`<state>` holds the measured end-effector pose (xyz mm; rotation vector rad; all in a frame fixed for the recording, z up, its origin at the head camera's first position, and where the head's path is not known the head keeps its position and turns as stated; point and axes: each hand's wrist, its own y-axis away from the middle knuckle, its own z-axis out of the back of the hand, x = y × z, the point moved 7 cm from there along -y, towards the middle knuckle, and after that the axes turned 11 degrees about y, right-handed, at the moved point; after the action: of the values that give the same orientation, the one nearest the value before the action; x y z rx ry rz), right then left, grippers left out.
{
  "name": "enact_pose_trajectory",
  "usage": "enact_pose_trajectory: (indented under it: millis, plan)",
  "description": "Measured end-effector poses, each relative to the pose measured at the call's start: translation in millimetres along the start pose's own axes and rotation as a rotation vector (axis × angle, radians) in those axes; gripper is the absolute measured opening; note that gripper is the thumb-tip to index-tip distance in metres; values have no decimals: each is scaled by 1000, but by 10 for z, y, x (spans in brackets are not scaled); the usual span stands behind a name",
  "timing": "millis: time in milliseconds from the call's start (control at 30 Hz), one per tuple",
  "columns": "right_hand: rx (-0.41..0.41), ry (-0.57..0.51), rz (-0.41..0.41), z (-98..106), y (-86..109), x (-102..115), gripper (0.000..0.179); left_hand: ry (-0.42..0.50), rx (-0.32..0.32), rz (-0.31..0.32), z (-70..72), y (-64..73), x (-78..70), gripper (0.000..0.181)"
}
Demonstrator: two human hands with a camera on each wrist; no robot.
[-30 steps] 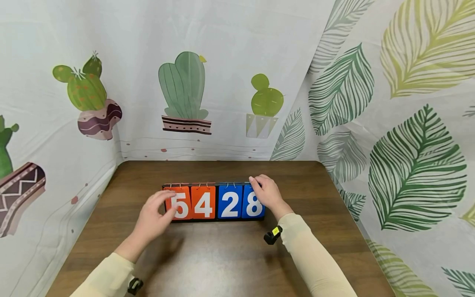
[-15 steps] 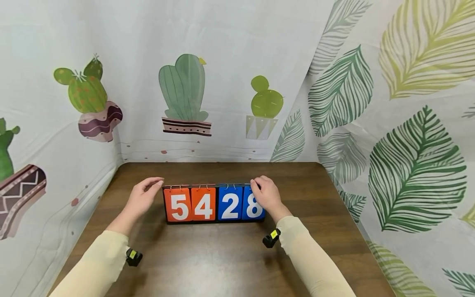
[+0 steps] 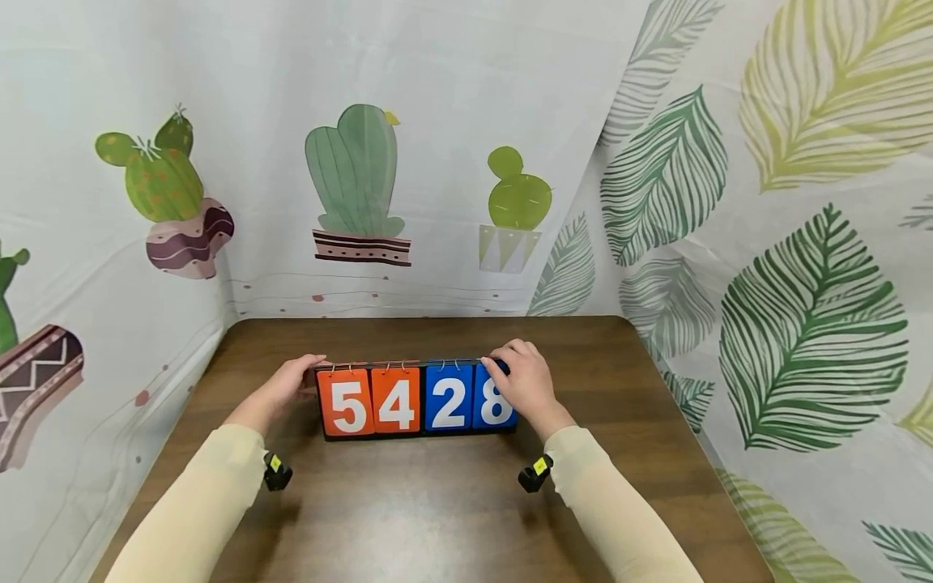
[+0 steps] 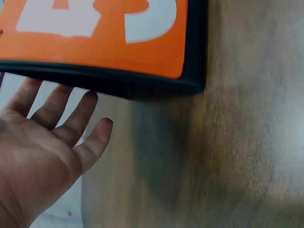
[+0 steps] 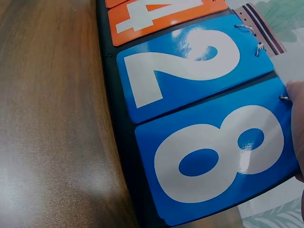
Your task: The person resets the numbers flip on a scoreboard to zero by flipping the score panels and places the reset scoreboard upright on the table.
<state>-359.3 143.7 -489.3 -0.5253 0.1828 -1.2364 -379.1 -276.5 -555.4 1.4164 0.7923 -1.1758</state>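
Note:
A tabletop flip scoreboard stands on the table in the head view, its cards reading 5 and 4 on orange, 2 and 8 on blue. My left hand is at its upper left corner. In the left wrist view, that hand's fingers are spread, gently bent, and reach behind the board's side edge; the thumb is out of sight there. My right hand grips the upper right corner, thumb in front over the 8 card; its other fingers are partly hidden behind.
The brown wooden table has rounded back corners. Behind it hangs a white cloth printed with cacti, and at the right one printed with leaves. Metal rings hold the cards along the top.
My left hand has moved from in front of the 5 card, out to the left, then to behind the upper left corner. The right hand stays at the right corner; the numbers are the same.

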Motion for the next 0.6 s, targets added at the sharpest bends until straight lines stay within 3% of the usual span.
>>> enact_pose_trajectory:
  millis: [100, 300, 600]
  plan:
    - [-13, 7, 18, 31, 3, 38, 25, 28, -6, 46, 55, -26, 79, 64]
    - [-11, -6, 5, 24, 18, 45, 27, -94, -34, 108, 147, -92, 245, 65]
    - [-43, -18, -3, 30, 41, 30, 28, -179, 7, 199, 166, -155, 392, 75]
